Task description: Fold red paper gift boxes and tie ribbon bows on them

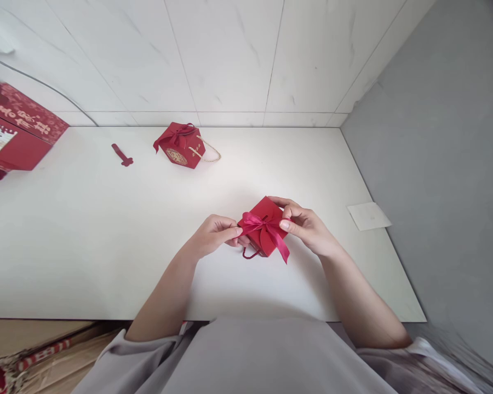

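Note:
A small red gift box (268, 208) is between my hands above the white table, its top closed by overlapping flaps. A shiny pink-red ribbon (279, 243) is tied in a bow across it, one tail hanging toward me. Thumb and fingers of my left hand (219, 232) pinch the ribbon at the box's left corner. My right hand (304, 224) wraps the right side, its thumb at the near edge by the bow and its fingers behind. A dark red cord handle (250, 255) pokes out below the box.
A finished-looking red hexagonal box (179, 146) with a bow and gold rope handle stands near the wall. Left of it lies a small dark red strip (122, 155). Larger red printed boxes (24, 131) fill the far left. A white card (368, 216) lies at the table's right edge.

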The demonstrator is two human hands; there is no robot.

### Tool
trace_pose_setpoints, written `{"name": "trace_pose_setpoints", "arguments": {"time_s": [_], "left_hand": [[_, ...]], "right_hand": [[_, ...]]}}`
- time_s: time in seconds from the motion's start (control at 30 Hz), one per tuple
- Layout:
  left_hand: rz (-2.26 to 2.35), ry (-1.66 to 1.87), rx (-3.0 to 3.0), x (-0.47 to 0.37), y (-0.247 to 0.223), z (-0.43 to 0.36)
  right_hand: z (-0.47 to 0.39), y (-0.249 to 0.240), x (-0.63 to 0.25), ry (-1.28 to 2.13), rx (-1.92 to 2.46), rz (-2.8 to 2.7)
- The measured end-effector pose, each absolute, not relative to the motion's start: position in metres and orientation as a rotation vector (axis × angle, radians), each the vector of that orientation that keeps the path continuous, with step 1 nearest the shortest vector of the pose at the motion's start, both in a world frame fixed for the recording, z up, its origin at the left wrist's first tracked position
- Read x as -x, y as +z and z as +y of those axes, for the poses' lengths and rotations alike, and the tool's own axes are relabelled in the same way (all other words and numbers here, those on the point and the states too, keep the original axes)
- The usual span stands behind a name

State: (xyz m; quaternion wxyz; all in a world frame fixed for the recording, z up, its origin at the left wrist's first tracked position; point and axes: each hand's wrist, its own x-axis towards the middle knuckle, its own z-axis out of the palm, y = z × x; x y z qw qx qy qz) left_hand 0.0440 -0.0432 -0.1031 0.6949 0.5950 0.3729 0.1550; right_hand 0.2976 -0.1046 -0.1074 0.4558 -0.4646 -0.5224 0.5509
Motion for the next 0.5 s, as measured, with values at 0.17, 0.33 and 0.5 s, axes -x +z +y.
{"name": "trace_pose_setpoints", "arguments": {"time_s": [0.17, 0.33, 0.5], "left_hand": [[0.858, 0.313, -1.322, -0.0449, -0.1022, -0.0448], [0.831, 0.285, -1.328, -0.0472, -0.1024, -0.0477], [0.759, 0.270, -1.320, -0.0490, -0.1053, -0.0499]], "right_hand": [[-0.1042, -0.1071, -0.3005, 1.405, 1.142, -1.315], [-0.1019, -0.1099, -0.3012, 1.373, 1.105, -1.223], [-0.1031, -0.1108, -0.2997, 1.198, 1.211, -1.199]]}}
